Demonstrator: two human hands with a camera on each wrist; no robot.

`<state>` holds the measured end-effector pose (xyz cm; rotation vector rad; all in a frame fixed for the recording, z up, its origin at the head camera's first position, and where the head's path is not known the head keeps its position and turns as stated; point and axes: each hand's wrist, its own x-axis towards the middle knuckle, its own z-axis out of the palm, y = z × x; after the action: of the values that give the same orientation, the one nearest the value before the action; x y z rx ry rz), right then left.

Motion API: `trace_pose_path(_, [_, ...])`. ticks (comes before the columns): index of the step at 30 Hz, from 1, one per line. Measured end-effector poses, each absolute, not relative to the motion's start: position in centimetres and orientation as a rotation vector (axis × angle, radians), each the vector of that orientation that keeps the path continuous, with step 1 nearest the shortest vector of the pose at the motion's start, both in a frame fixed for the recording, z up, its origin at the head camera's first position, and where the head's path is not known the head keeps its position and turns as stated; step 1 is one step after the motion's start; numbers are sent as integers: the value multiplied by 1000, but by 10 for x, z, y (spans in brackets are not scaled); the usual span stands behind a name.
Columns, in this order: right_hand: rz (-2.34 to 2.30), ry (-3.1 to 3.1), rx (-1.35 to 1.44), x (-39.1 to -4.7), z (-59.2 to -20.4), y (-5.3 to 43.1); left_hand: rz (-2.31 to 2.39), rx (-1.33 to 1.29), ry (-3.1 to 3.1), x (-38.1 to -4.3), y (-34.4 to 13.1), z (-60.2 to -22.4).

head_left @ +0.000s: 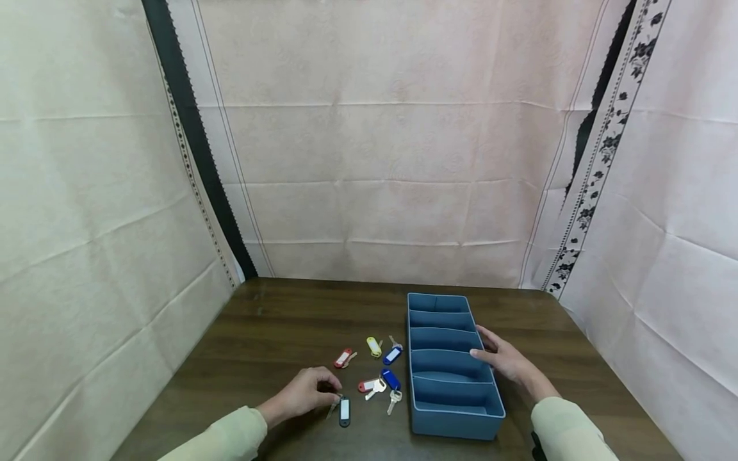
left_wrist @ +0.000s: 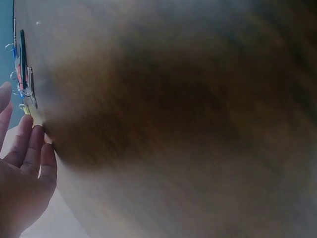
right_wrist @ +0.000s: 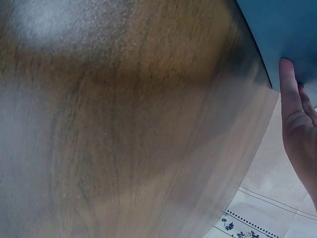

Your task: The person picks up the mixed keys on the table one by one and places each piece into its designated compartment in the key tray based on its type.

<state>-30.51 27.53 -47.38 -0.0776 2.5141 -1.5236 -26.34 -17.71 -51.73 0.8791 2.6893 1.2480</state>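
Note:
My left hand (head_left: 311, 390) is at a dark key tag (head_left: 344, 413) with a white label and a key on its ring. In the left wrist view, a gap shows between thumb and fingers (left_wrist: 34, 146); the tag (left_wrist: 23, 59) lies just beyond the fingertips. At the right, my right hand (head_left: 507, 362) holds the long side of a blue divided box (head_left: 455, 424), thumb over the rim. Straight fingers (right_wrist: 290, 89) lie against its outer wall in the right wrist view. What the box's deeper parts contain is hidden.
Between left hand and box lie more tagged keys: a yellow tag (head_left: 373, 347), a red tag (head_left: 343, 358), another red tag (head_left: 366, 385), a blue tag (head_left: 393, 355) and another blue tag (head_left: 391, 379). Light cloth (head_left: 369, 160) hangs around the brown wooden table (head_left: 277, 333).

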Motion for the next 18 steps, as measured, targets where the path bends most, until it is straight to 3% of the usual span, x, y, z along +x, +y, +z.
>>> trace_pose_path(18, [-1522,2523,-91,-305,-476,276,1097,1031,2773,-267,-174,-523])
